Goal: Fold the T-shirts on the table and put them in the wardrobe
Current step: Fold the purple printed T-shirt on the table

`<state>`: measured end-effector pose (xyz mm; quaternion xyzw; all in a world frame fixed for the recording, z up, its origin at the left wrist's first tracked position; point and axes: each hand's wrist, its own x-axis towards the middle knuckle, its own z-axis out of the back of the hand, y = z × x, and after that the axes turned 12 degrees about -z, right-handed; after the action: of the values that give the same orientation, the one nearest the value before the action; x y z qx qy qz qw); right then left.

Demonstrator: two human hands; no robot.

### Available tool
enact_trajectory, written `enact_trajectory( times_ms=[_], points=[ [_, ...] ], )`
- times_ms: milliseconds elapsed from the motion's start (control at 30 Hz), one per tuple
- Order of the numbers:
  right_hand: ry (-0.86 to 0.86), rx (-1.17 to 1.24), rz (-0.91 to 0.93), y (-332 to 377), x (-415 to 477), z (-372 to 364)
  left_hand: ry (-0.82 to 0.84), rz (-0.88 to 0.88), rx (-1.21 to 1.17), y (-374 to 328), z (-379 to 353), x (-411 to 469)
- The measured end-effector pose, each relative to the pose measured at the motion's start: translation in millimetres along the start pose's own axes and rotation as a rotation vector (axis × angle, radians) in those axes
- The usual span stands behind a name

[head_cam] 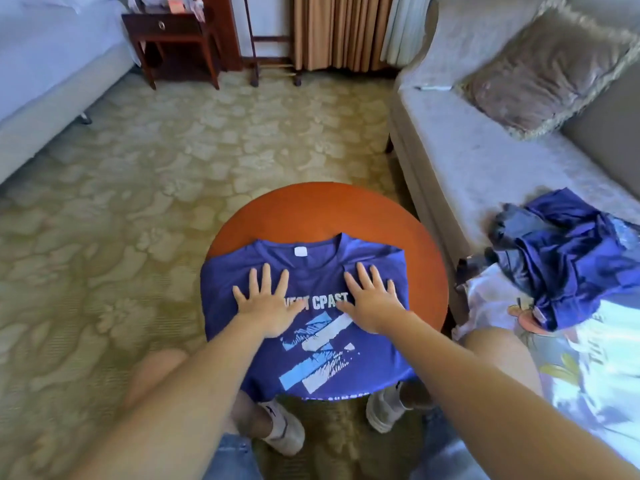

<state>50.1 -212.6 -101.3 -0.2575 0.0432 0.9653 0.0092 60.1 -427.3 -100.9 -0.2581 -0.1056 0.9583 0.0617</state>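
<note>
On round table [322, 209] | blue T-shirt [311, 271], hem draped past edge | left hand [265, 306], right hand [372, 303] flat, fingers spread, part-hiding lettering [329, 301]

A blue printed T-shirt [332, 344] lies flat — front up — on the round table [311, 209], hem overhanging.

carpet [138, 168] patterned green | sofa [485, 161] right | nightstand [169, 32] dark wood | curtain [339, 29]

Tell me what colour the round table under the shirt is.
The table is reddish-orange, seen best in the head view beyond the blue shirt.
</note>
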Motion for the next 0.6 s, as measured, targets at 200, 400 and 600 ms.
enact_trajectory(
  times_ms=[200, 400, 600],
  points=[
    [-0.235, 0.066, -0.021, -21.3, 51.1, 2.0, -0.233, -0.016, 0.104, 0.9, 3.5, 51.0],
    [-0.279, 0.076, -0.068, -37.0, 97.9, 27.0, -0.269, -0.036, 0.111, -10.9, 26.0, 102.7],
    [-0.300, 0.068, -0.101, -49.1, 127.8, 45.7, -0.249, -0.065, 0.101, -20.8, 47.6, 137.5]
  ],
)
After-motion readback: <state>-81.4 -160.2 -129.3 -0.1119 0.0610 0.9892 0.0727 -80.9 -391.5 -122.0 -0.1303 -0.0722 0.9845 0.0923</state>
